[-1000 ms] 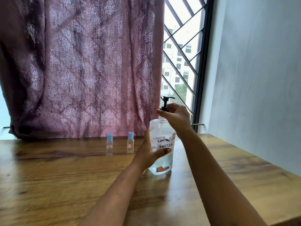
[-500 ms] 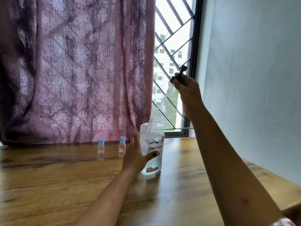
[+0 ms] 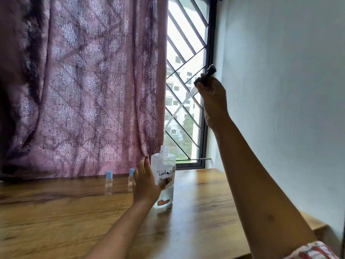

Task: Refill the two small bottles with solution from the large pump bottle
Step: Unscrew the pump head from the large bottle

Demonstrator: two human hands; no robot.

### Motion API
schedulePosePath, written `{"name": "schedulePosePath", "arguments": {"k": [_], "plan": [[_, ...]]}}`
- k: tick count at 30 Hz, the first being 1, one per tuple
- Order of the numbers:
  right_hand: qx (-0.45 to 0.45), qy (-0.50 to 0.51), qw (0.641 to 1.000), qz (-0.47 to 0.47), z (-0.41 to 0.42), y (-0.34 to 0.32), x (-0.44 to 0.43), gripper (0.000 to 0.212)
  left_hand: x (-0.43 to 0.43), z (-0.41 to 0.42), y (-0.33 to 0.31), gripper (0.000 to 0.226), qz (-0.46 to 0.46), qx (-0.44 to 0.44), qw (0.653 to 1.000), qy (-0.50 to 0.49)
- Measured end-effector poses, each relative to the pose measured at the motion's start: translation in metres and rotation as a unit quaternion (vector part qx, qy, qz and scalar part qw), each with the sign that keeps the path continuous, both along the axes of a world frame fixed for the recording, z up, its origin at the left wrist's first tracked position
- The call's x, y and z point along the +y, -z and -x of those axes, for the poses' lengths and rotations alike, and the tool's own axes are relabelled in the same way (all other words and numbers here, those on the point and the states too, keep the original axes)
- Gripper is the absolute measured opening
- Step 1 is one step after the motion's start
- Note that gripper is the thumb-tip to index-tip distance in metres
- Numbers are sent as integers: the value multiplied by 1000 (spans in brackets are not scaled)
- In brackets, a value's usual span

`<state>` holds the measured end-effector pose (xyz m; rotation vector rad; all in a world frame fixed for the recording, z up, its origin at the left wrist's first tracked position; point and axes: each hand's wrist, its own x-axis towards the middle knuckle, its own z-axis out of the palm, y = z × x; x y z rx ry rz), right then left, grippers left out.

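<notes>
Wooden bench point(image 3: 196, 230). Large clear bottle point(image 3: 165, 166) upright, uncapped, toward far edge. Two small blue-capped bottles point(image 3: 108, 182) point(image 3: 131, 180) upright nearer far edge, side by side, apart, left of large bottle.

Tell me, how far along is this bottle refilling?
Early. Done: the large bottle stands open on the table, its black pump lifted out in the right hand. In hand: the left hand steadies the large bottle. Left: both small bottles wear blue caps, so uncapping and filling remain.
</notes>
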<state>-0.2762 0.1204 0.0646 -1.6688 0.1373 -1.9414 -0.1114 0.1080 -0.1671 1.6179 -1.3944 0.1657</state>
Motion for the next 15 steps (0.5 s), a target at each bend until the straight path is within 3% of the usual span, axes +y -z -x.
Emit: {"name": "schedulePosePath", "arguments": {"k": [3, 8, 12, 15], "plan": [[-20, 16, 999, 27, 10, -6, 10, 24, 4, -1, -22, 110, 11, -6, 1000, -10], [22, 159, 986, 44, 22, 25, 17, 27, 9, -3, -38, 103, 12, 10, 1000, -14], [-7, 210, 977, -31, 28, 80, -2, 30, 15, -2, -29, 101, -22, 41, 999, -18], [-17, 219, 970, -106, 29, 131, -22, 43, 16, -5, -12, 100, -45, 70, 997, -3]]}}
